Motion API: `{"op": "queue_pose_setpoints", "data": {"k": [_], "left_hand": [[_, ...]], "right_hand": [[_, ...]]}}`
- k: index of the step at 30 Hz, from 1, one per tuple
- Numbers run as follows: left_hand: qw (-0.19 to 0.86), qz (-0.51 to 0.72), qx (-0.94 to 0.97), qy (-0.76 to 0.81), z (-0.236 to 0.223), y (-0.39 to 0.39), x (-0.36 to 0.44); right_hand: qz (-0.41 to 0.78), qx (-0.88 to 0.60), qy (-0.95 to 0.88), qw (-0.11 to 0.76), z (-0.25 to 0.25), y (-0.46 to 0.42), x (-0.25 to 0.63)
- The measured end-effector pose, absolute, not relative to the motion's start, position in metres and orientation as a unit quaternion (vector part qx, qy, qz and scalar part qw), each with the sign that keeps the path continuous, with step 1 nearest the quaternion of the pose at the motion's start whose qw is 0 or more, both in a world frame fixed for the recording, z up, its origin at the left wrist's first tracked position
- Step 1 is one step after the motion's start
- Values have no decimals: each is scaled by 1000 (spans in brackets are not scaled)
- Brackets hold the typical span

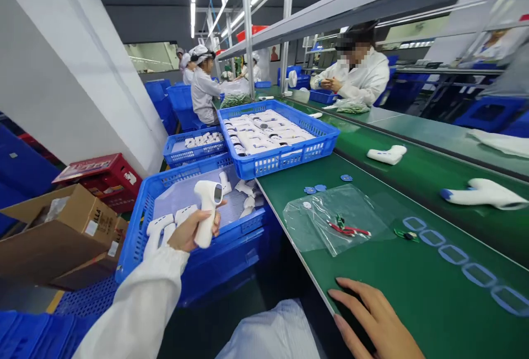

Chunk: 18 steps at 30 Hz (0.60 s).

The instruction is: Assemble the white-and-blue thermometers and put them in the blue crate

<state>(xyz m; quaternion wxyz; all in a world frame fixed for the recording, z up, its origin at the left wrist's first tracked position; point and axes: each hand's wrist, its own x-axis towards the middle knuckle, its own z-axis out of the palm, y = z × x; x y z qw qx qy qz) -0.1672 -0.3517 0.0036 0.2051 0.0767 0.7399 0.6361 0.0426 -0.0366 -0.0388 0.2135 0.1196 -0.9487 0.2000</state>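
My left hand [188, 231] grips a white infrared thermometer [205, 210] by its handle, upright, its dark display turned toward me. It is held over a blue crate [144, 210] at my left, where several more white thermometers [155, 232] lie. My right hand [374, 320] rests on the green bench [297, 204] at its near edge, fingers spread and holding nothing. Beyond that hand lies a clear plastic bag [339, 221] with red wires and a small green part on it. A row of several clear oval rings [454, 254] lies to its right.
A large blue basket [285, 155] full of white thermometers straddles the bench edge. On the green conveyor [430, 174] lie two white thermometers [481, 193]. Cardboard boxes [61, 237] stand at far left. A co-worker [359, 72] sits across the line; others are farther back.
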Motion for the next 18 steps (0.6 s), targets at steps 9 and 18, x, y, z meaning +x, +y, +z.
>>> {"op": "queue_pose_setpoints", "data": {"k": [9,18], "left_hand": [[501,590,322,545,27,-186,-105],[64,371,591,713,20,-62,-58]], "right_hand": [[482,-67,-866,116,13,-28,64],[720,-105,-651,217,31,28,104]]}}
